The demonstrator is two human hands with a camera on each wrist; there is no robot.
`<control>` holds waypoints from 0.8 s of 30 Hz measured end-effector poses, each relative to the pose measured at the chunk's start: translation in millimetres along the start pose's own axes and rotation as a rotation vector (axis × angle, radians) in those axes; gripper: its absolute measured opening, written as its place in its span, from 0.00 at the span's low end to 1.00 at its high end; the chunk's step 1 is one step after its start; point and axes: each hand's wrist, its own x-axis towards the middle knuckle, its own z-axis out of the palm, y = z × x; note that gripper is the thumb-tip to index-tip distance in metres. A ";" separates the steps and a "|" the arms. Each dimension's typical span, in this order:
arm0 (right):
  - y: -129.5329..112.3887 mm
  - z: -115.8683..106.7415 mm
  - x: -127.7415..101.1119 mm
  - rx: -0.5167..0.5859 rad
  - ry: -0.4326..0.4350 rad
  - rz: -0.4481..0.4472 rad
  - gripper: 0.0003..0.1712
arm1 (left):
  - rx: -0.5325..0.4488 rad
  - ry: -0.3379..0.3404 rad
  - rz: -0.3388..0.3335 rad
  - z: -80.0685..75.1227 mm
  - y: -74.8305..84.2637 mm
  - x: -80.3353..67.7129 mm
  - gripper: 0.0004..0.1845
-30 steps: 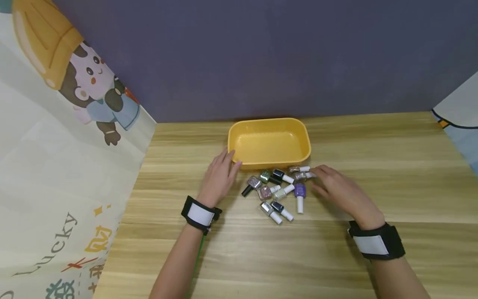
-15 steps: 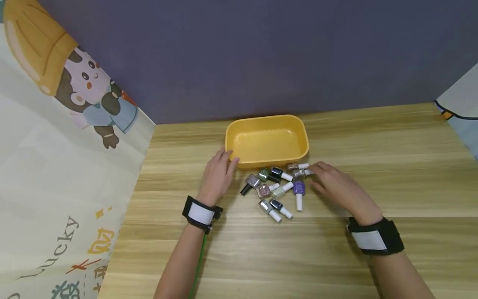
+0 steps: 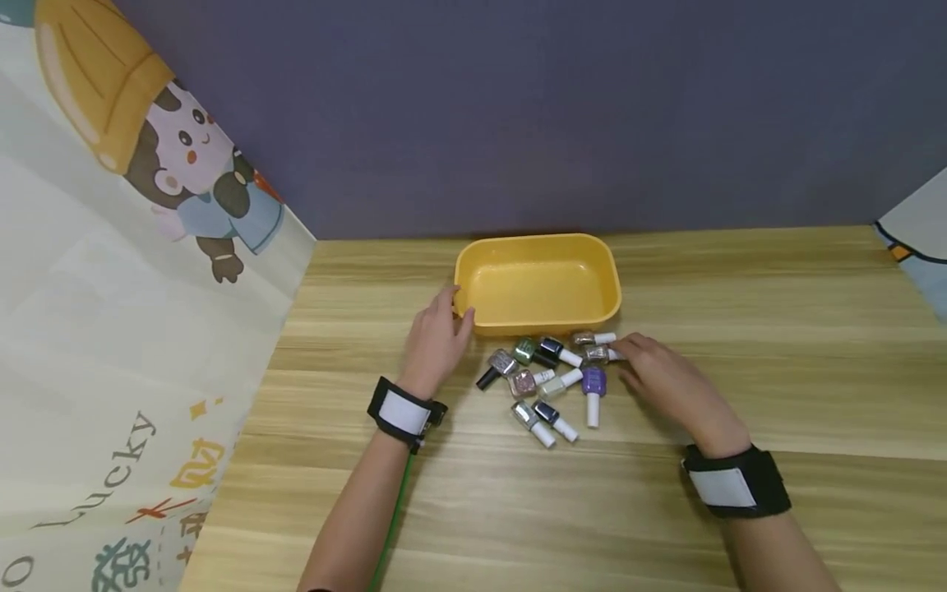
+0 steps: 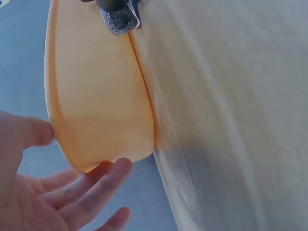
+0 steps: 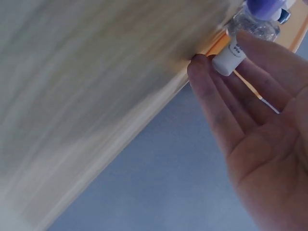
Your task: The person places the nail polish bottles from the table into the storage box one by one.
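Observation:
A yellow plastic tray stands against the back wall, with a group of nail polish bottles lying in front of it. At its left end my left hand holds the tray, thumb at the rim and fingertips against the end wall. My right hand pinches the white cap of a silver-glitter nail polish bottle between thumb and fingers, at the right side of the group. Beside that bottle lie a brown-glitter bottle and a purple bottle.
Several other bottles lie close together, among them a green one, a pink-glitter one and a dark blue one. A dark wall borders the wooden table behind; a printed sheet is on the left.
The head view shifts slightly. My left hand stays at the tray's end, and my right hand stays at the silver-glitter bottle's cap, its fingers drawn a little closer round it.

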 end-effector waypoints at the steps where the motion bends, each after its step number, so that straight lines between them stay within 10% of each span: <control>1: 0.1 0.8 -0.1 -0.003 0.007 -0.002 0.20 | -0.008 0.014 -0.010 0.7 0.0 0.9 0.25; 24: -9.9 2.0 -1.6 -0.128 -0.010 0.023 0.21 | -0.094 0.012 -0.200 -7.4 4.4 6.6 0.24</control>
